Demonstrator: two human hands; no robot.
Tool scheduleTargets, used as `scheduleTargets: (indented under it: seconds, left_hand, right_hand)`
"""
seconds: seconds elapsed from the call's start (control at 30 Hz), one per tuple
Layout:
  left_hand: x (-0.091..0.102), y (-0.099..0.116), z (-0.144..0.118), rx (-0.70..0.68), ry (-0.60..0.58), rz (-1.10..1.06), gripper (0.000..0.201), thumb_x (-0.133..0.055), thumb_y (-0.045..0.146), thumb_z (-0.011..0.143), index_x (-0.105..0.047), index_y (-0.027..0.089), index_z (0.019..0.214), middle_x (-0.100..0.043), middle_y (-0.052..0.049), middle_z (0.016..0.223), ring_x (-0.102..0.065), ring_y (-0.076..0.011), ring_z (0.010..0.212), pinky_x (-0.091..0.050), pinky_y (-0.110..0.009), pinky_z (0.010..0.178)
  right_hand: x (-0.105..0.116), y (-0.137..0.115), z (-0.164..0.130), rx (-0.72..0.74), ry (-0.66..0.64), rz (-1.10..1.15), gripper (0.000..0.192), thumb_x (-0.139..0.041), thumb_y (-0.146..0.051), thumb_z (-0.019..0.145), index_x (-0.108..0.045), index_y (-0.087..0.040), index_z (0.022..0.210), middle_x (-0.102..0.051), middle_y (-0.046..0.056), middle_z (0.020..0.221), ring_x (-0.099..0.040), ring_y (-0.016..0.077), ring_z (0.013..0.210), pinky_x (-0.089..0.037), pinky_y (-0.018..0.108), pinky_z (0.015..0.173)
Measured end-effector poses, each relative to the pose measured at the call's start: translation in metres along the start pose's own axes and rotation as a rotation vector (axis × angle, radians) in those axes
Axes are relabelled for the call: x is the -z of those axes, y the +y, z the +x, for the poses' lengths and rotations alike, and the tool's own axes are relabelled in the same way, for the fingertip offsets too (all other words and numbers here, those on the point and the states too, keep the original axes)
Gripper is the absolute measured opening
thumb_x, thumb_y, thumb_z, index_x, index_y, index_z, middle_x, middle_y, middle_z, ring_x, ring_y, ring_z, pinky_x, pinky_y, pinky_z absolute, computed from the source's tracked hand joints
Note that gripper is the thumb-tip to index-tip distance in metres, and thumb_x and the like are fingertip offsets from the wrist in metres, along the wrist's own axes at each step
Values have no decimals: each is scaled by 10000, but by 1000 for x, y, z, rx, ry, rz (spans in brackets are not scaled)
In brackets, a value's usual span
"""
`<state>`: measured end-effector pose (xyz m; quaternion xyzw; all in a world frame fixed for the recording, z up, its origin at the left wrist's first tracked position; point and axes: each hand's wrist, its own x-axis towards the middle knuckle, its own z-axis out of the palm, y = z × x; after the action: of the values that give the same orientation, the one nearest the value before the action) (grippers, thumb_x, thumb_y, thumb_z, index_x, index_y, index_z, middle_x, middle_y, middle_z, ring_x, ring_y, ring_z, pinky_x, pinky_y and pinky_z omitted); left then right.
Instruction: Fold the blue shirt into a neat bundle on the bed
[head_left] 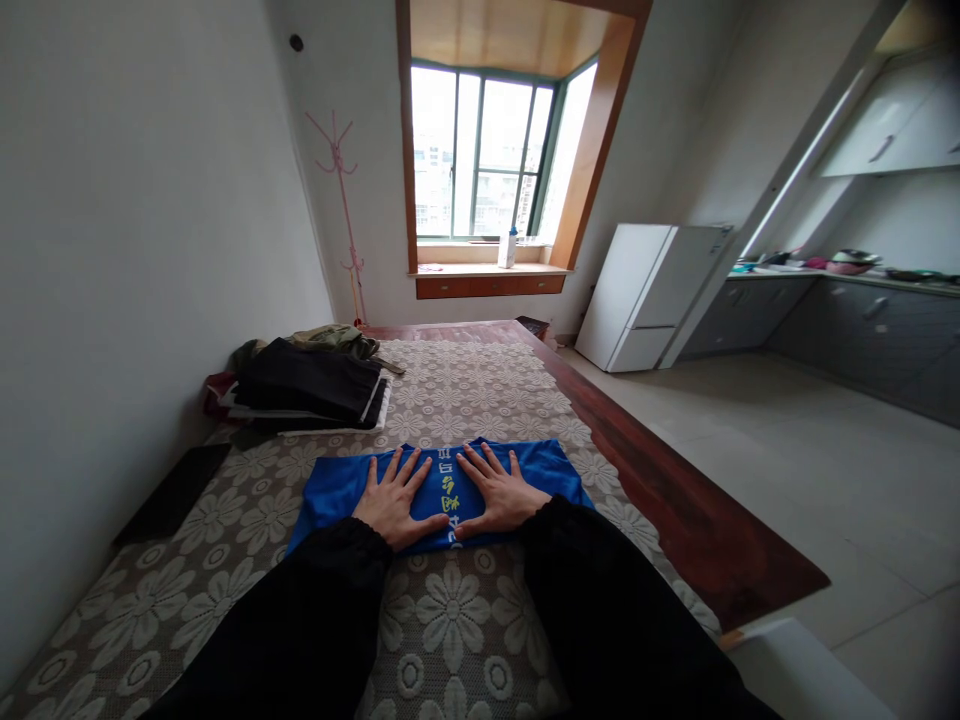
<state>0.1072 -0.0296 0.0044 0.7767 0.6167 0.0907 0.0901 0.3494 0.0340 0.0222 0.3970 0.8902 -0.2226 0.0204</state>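
Observation:
A blue garment [551,465] with white and yellow printed characters lies folded into a wide band on the table's lace cloth. Flat on its left half rests my left hand [399,500], fingers spread and pointing away from me. My right hand [499,490] presses the right half in the same way, its fingers also spread. The two thumbs point toward each other near the printed lettering, with a small gap between them. Black sleeves cover both forearms. Neither hand grips the fabric.
A stack of folded dark clothes [307,385] sits at the back left, close to the wall. Nearer on the left is a flat dark object [174,490]. The flowered tablecloth [454,615] covers much of the reddish wooden table [697,520]. A white fridge [652,295] stands beyond.

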Motion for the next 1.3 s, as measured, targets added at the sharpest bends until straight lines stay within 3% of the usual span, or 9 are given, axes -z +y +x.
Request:
scheduleTargets:
  seconds: [0.33,0.5,0.73,0.9,1.07,1.3]
  left_hand:
    - [16,4,-1,49,-141,36,1151,-454,940,712,-191,305,1635,-108,-43,1724,24,-381,1591,108,-746,1191]
    - [25,-10,-4,127,-245,37,1321,-579,931,603,-54,306,1642,-21,-58,1728,112,-442,1567,121,-842,1107]
    - [37,-31,-12,243,-339,27,1425,-686,864,531,21,306,1635,49,-58,1725,164,-452,1549,42,-874,1093]
    - [35,-29,-9,330,-265,33,1226,-541,883,682,-57,296,1644,11,-48,1726,89,-422,1574,16,-838,1131]
    - [24,-20,-2,359,-96,91,950,-304,828,866,-176,290,1639,-48,-18,1730,25,-395,1587,39,-796,1165]
    - [12,-20,2,321,40,162,825,-296,721,940,-245,270,1629,-144,-26,1728,-30,-359,1595,1,-732,1212]
  right_hand:
    - [13,10,-7,-124,-146,-36,1376,-617,-899,661,169,-290,1613,201,23,1703,285,416,1510,214,749,1111]
    - [18,20,-13,-190,-163,-33,1395,-651,-876,642,175,-305,1610,201,14,1703,286,407,1512,215,745,1111]
    - [21,40,-20,-288,-163,-30,1407,-682,-859,620,170,-335,1610,200,17,1705,274,422,1514,162,780,1106]
    - [22,47,-18,-365,-108,-28,1335,-626,-878,667,118,-325,1628,148,48,1718,215,443,1529,91,801,1116]
    - [17,39,-4,-408,123,-58,1043,-299,-872,866,41,-274,1650,83,50,1728,160,430,1546,51,768,1154]
    - [-2,20,7,-283,221,-182,917,-182,-810,932,-78,-259,1657,12,16,1731,157,394,1557,85,731,1175]
